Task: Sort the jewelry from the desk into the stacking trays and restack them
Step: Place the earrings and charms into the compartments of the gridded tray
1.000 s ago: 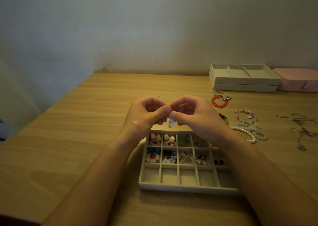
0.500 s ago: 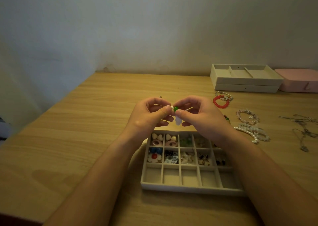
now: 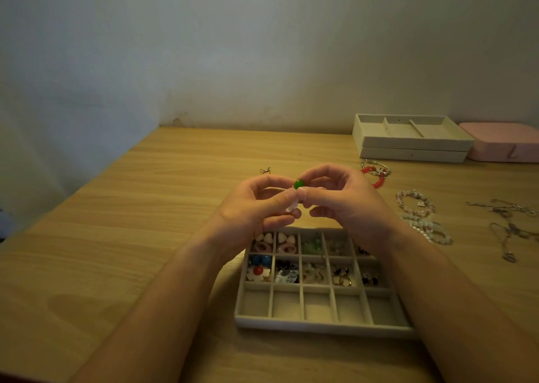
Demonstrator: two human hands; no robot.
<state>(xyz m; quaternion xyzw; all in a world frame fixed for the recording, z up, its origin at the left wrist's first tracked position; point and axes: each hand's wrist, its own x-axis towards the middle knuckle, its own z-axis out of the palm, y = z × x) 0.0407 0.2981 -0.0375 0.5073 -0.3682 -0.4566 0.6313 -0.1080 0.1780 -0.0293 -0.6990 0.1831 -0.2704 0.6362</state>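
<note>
My left hand (image 3: 256,207) and my right hand (image 3: 347,204) meet above the far edge of the beige grid tray (image 3: 320,327). Together they pinch a small earring (image 3: 298,185) with a green bead on top and a pale piece hanging below the fingertips. The tray's two far rows hold earrings and charms; its near row of compartments holds nothing. Two more beige trays (image 3: 408,142) sit stacked at the back right. Bead bracelets (image 3: 417,207) and thin chain necklaces (image 3: 507,222) lie loose on the desk to the right.
A pink box (image 3: 504,146) stands beside the stacked trays at the far right. A tiny metal earring (image 3: 265,170) lies on the wood beyond my hands. The wall closes off the desk's far edge and left side.
My hands have risen a little and the fingers have shifted, so the earring's green bead now shows on top between the fingertips. The pale piece still hangs below.
</note>
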